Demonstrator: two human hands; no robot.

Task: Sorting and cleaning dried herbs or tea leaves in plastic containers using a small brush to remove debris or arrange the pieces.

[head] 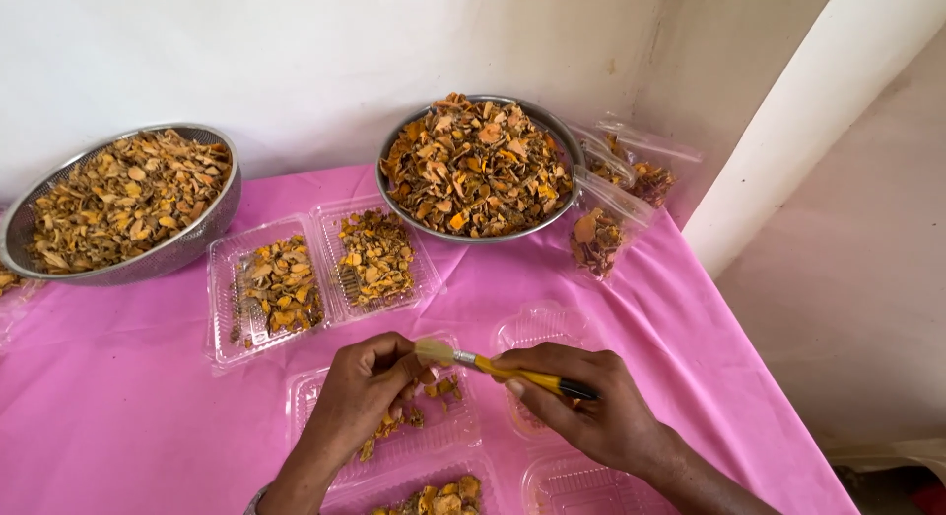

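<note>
Brush (493, 365) in our right hand (581, 402) is what we work with: a small one with a yellow handle, a metal collar and pale bristles, lying nearly level above the near middle of the pink tablecloth (118, 407). Our right fingers are closed around the dark end of its handle, and the bristles point left, touching the fingertips of our left hand (370, 387). Our left hand is curled shut, pinching something small at the bristles; we cannot tell what it is, though it is likely one of the dried orange slices. Directly below both hands sits a clear plastic tray (434, 431) holding a few dried orange slices (414, 416), with more clear trays just beside it on the right and at the near edge. Farther back on the left, an opened double plastic tray (320, 278) holds two small heaps of the same slices. Behind it, against the white wall, a steel bowl (478, 165) is piled high with slices, and a mesh strainer bowl (123, 200) at far left is also full. Clear plastic bags (616, 205) with some slices lie just to the right of the steel bowl.
</note>
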